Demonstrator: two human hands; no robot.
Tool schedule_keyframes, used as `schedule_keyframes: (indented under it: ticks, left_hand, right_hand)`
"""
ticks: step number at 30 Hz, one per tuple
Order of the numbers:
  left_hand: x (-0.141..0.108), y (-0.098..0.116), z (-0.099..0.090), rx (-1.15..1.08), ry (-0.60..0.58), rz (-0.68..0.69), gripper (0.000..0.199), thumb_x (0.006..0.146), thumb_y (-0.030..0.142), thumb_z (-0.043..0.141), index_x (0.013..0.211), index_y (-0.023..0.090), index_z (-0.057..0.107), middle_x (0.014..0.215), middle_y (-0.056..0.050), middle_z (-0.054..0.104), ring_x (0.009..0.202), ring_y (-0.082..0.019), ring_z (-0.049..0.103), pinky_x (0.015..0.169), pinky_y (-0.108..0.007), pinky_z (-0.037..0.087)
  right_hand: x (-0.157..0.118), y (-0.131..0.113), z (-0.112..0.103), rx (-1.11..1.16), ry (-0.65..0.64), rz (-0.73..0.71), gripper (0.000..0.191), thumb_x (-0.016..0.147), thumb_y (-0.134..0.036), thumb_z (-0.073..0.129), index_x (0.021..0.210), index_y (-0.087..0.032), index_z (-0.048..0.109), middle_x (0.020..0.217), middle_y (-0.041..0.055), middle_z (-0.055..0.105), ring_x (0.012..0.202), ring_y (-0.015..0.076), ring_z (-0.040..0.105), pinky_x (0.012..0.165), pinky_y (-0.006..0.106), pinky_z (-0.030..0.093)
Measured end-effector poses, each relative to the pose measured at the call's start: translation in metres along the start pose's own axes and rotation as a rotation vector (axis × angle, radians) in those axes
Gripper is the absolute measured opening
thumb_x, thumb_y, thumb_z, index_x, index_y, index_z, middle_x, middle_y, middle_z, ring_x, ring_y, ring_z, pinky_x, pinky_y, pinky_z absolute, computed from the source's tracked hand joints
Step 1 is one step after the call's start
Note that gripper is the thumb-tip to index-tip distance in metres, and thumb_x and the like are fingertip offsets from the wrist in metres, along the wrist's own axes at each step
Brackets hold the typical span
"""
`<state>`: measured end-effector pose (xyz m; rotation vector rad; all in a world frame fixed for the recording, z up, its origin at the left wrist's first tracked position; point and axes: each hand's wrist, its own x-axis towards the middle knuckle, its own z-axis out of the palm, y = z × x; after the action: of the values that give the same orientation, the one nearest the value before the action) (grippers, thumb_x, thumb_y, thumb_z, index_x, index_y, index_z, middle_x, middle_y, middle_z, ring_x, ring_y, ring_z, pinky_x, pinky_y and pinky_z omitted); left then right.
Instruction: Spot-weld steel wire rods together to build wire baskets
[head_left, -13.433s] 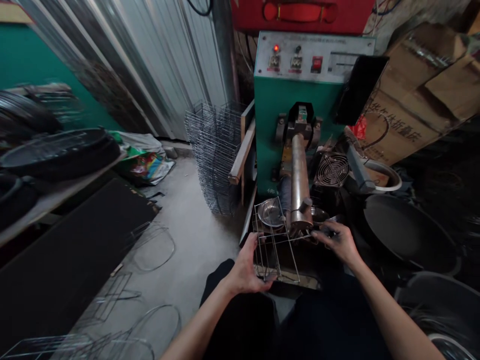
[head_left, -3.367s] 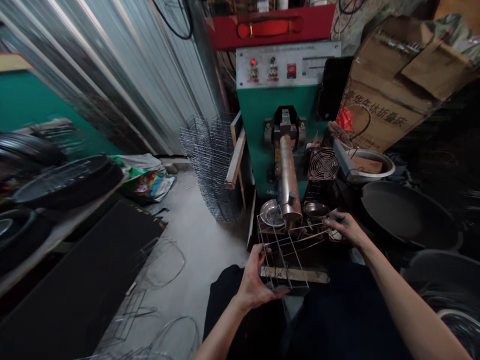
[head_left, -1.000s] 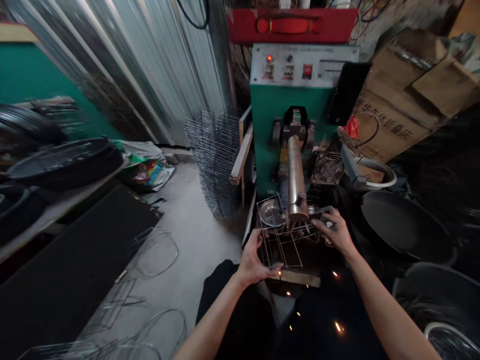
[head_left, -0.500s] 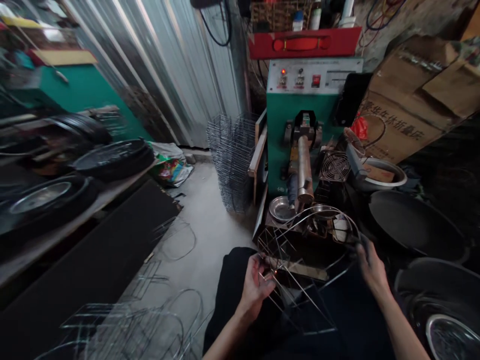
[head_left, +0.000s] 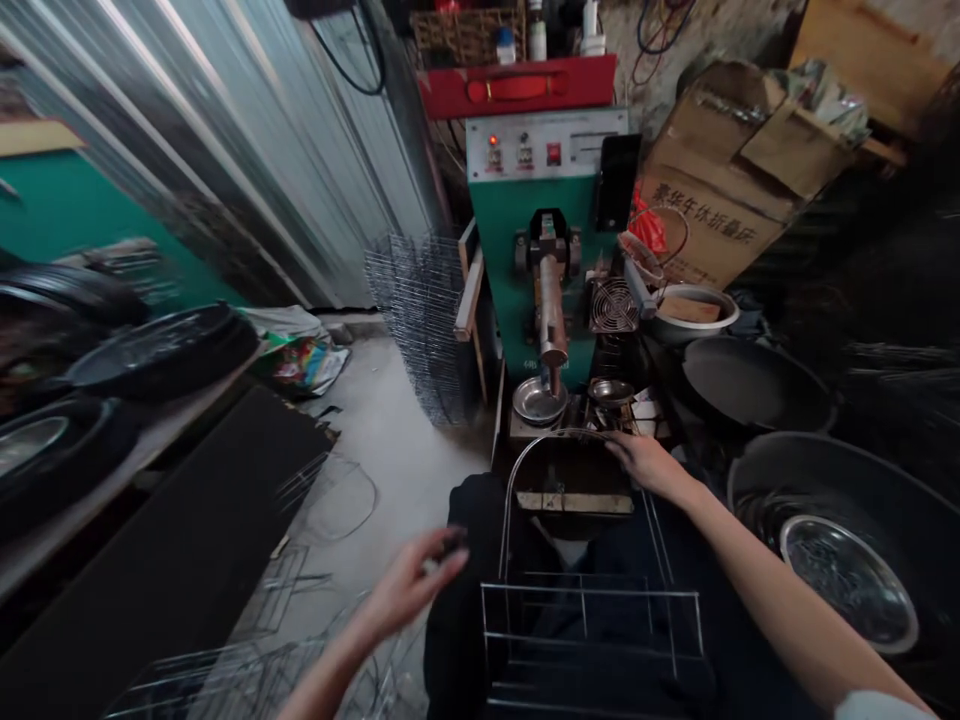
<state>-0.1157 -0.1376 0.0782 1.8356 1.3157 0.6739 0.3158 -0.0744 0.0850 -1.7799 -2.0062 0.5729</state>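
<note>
My right hand (head_left: 637,462) grips the top of a curved wire loop on a welded wire rack (head_left: 589,625), whose square frame hangs low in front of my lap. My left hand (head_left: 412,585) is off the rack, out to the left above the floor, with its fingers drawn together. A small dark bit at the fingertips is too blurred to name. Beyond the rack stands a green welding machine (head_left: 502,300) with a metal electrode rod (head_left: 551,300) above a wooden jig board (head_left: 574,503). A steel dish (head_left: 538,400) and a smaller bowl (head_left: 611,392) sit beside the rod's tip.
A tall stack of wire racks (head_left: 416,330) stands left of the machine, with loose wire hoops (head_left: 341,505) on the concrete floor. Black pans (head_left: 750,380) and a large basin (head_left: 847,565) lie to the right, below a cardboard box (head_left: 709,215).
The rack has swung off the jig, down toward my lap. My left hand has let go and moved left. The sparks seen earlier are gone, and the view has shifted.
</note>
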Motion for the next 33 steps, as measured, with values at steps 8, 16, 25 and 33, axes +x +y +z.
schedule_keyframes:
  ticks: [8,16,25,33]
  left_hand:
    - [0.178,0.057,0.042,0.261,-0.145,0.296,0.017,0.091,0.033,0.064,0.091,0.019,0.074,0.067,-0.002,0.071,0.062,-0.020,0.067,0.065,-0.027,0.049]
    - [0.192,0.054,0.064,0.382,-0.096,0.368,0.018,0.097,0.018,0.058,0.081,0.019,0.066,0.077,-0.006,0.071,0.075,-0.021,0.069,0.071,-0.027,0.045]
    - [0.203,0.054,0.062,0.416,-0.082,0.445,0.023,0.099,0.018,0.055,0.078,0.018,0.064,0.072,-0.004,0.068,0.069,-0.019,0.067,0.067,-0.026,0.041]
    - [0.221,0.067,0.046,0.407,-0.035,0.477,0.020,0.098,0.018,0.055,0.081,0.019,0.065,0.070,-0.003,0.067,0.066,-0.018,0.064,0.065,-0.026,0.039]
  right_hand:
    - [0.005,-0.022,-0.006,-0.209,-0.067,0.059,0.035,0.105,-0.034,0.045,0.127,-0.025,0.071,0.107,0.0113,0.079,0.094,0.0255,0.074,0.077,0.031,0.051]
    - [0.024,-0.035,-0.005,-0.438,-0.140,0.087,0.033,0.106,-0.036,0.044,0.123,-0.028,0.071,0.111,0.0131,0.078,0.099,0.0293,0.074,0.075,0.033,0.053]
    - [0.034,-0.035,-0.006,-0.408,-0.151,0.085,0.037,0.108,-0.042,0.041,0.123,-0.027,0.071,0.110,0.0119,0.077,0.101,0.0270,0.073,0.080,0.032,0.051]
    - [0.059,-0.031,-0.022,-0.270,-0.102,-0.024,0.033,0.107,-0.040,0.046,0.108,-0.025,0.075,0.102,0.0084,0.077,0.100,0.0229,0.070,0.086,0.028,0.048]
